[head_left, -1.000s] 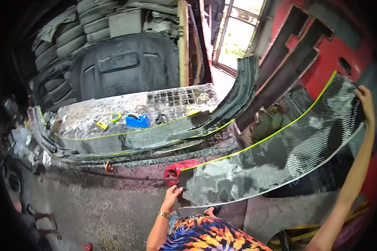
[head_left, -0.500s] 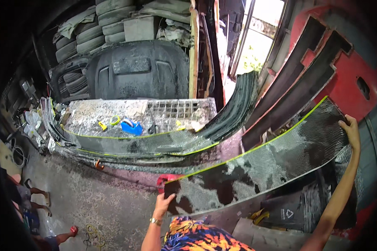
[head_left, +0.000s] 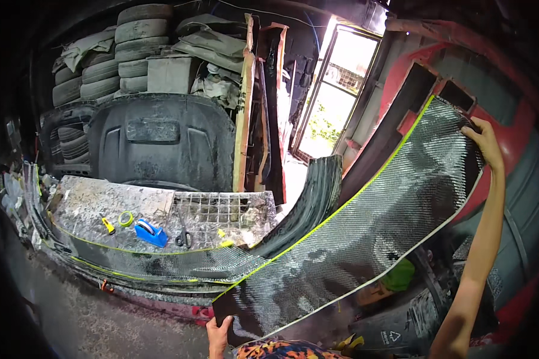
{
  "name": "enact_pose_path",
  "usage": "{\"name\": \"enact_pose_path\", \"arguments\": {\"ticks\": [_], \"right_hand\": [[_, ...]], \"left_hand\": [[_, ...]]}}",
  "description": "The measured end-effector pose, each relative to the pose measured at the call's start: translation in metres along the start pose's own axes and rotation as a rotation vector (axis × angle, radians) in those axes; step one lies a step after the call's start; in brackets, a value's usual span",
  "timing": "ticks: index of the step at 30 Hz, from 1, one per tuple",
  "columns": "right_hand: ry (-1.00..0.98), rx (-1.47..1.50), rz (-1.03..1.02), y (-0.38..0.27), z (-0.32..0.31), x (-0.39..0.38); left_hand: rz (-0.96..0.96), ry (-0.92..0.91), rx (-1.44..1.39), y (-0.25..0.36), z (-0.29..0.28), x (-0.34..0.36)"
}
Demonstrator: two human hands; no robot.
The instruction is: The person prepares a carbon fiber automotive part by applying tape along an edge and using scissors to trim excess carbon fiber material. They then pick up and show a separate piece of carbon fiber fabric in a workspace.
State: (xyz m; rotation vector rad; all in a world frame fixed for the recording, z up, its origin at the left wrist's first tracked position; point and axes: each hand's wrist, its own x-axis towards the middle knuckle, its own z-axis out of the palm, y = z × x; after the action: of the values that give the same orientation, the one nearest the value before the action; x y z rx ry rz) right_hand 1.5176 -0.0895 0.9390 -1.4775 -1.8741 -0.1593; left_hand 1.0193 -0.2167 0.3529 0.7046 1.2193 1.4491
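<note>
A long, curved strip of dark woven carbon-fibre cloth [head_left: 353, 230] stretches slantwise across the front right, with yellow-green tape along its upper edge and a pale lower edge. My left hand [head_left: 219, 336] pinches its lower left corner, thumb on the face. At the upper right end, my right hand [head_left: 484, 140] grips the edge, its fingers partly hidden behind. Beyond it, a similar taped strip [head_left: 161, 261] lies along a long curved black mould [head_left: 311, 188], whose bare right end bends upward. The held strip overlaps part of this mould in view.
On the dusty bench [head_left: 102, 200] are a blue tape dispenser [head_left: 151, 233], scissors [head_left: 184, 240], a yellow tape roll [head_left: 126, 218] and a small yellow tool [head_left: 107, 225]. An orange clamp [head_left: 105, 286] grips the mould's front edge. Dark panels [head_left: 395, 128] lean at the right; tyres [head_left: 141, 48] are stacked behind.
The view has tilted upward. The held strip slants more steeply, its right end higher and its left end lower in view. Both hands keep hold. People at lower left have left the view.
</note>
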Motion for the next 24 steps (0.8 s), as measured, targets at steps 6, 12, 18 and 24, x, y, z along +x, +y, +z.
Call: {"name": "enact_pose_path", "arguments": {"ticks": [6,12,18,24], "right_hand": [[0.099,-0.182,-0.124,-0.039,0.014,0.045],[0.078,-0.157,-0.240,-0.018,0.058,0.108],[0.050,-0.078,-0.182,0.003,0.072,0.135],[0.031,0.019,-0.271,0.034,0.085,0.173]], "left_hand": [[0.119,-0.115,0.077,0.040,0.037,0.060],[0.223,-0.080,0.024,0.059,0.030,0.104],[0.316,-0.053,0.171,0.069,0.039,0.121],[0.279,-0.080,0.114,0.065,0.049,0.134]]}}
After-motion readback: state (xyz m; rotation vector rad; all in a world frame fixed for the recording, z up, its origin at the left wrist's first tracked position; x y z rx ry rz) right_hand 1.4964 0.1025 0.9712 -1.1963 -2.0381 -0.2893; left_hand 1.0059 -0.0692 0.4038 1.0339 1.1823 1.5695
